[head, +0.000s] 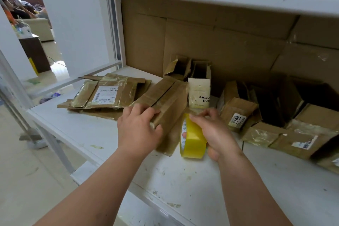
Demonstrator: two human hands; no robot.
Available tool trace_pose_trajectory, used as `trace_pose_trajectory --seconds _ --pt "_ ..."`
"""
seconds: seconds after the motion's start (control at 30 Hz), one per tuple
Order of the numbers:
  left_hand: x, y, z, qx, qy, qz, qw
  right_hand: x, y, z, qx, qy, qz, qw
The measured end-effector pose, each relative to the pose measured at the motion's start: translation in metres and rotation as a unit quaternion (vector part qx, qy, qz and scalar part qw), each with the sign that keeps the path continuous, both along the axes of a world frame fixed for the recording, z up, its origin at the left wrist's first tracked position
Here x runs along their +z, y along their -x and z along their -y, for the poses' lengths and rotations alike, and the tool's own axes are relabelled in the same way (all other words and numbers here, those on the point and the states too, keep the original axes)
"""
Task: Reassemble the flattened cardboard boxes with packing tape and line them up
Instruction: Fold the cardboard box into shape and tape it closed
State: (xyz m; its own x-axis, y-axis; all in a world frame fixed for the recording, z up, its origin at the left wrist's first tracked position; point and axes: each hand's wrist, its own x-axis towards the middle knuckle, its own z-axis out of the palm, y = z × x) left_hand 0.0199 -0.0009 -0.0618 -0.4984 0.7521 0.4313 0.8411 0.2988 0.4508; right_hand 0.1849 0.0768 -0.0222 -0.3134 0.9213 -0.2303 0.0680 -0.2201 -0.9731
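A: What do we see at the left of the white shelf [183, 180]?

B: We see a stack of flattened boxes [104, 93] lying flat, a white shipping label up.

A: And the box we are working on?

B: The long brown box [165, 97] lies just right of that stack, near the shelf's middle. Its long axis runs from the near end at our hands back toward the cardboard sheet [220, 42] lining the rear, angled to the right. Our left hand [137, 126] grips its near end, fingers curled over the top, thumb on the side.

A: The tape?

B: The yellow tape roll [192, 137] stands on edge beside the box. Our right hand [214, 130] holds it, fingertips pinching at its top.

A: Further right?

B: 1 white carton [199, 92] stands upright, then assembled brown boxes [256, 121], 1 marked 7108.
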Motion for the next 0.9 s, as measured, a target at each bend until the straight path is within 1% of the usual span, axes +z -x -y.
trace_pose_trajectory --seconds 0.07,0.13,0.2,0.27,0.33,0.43,0.5,0.63,0.77,0.9 --pt "-0.003 0.011 0.002 -0.045 -0.016 0.001 0.999 -0.001 0.003 0.002 -0.012 -0.021 0.020 1.000" --pt "-0.007 0.024 0.007 -0.098 -0.028 0.003 0.995 -0.003 0.010 0.008 -0.037 -0.062 0.049 0.996" --pt "-0.007 0.033 0.009 -0.134 -0.031 0.001 0.991 -0.006 0.018 0.012 -0.050 -0.111 0.106 0.987" --pt "-0.003 0.039 0.009 -0.149 -0.034 -0.003 0.988 -0.008 0.028 0.020 -0.033 -0.148 0.145 0.978" --pt "-0.001 0.042 0.008 -0.155 -0.038 -0.013 0.987 -0.012 0.038 0.027 -0.007 -0.168 0.155 0.974" --pt "0.002 0.044 0.005 -0.164 -0.034 -0.030 0.985 -0.020 0.050 0.034 0.014 -0.175 0.155 0.972" --pt "0.006 0.049 0.005 -0.181 -0.020 -0.030 0.983 -0.023 0.054 0.035 0.003 -0.164 0.147 0.975" --pt "0.010 0.065 0.004 -0.209 0.000 -0.023 0.978 -0.030 0.059 0.037 -0.015 -0.178 0.123 0.976" --pt "0.005 0.062 0.007 -0.188 -0.003 -0.016 0.982 -0.040 0.065 0.040 -0.030 -0.179 0.111 0.977" --pt "-0.002 0.064 0.009 -0.235 0.012 0.019 0.972 -0.045 0.068 0.040 -0.047 -0.184 0.106 0.976"
